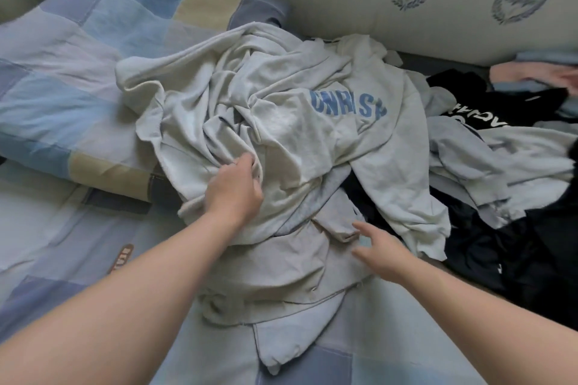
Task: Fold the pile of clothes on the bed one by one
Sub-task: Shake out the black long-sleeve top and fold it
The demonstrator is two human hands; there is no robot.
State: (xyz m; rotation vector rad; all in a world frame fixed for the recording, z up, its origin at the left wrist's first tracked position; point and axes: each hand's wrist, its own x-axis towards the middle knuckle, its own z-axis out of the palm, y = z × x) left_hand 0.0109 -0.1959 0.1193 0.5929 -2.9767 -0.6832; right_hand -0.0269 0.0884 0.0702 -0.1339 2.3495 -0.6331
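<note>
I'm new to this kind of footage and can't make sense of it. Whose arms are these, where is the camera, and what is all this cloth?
There is no machine here: a person wears one wide-angle camera on the head, looking down at their own bare arms. The left hand is closed on a fold of the pale grey sweatshirt with blue letters, which lies crumpled on top of the pile. The right hand is open, fingers spread, just at the pile's edge, holding nothing. More grey and black clothes lie to the right. Everything rests on a bed with a blue patchwork cover.
</note>
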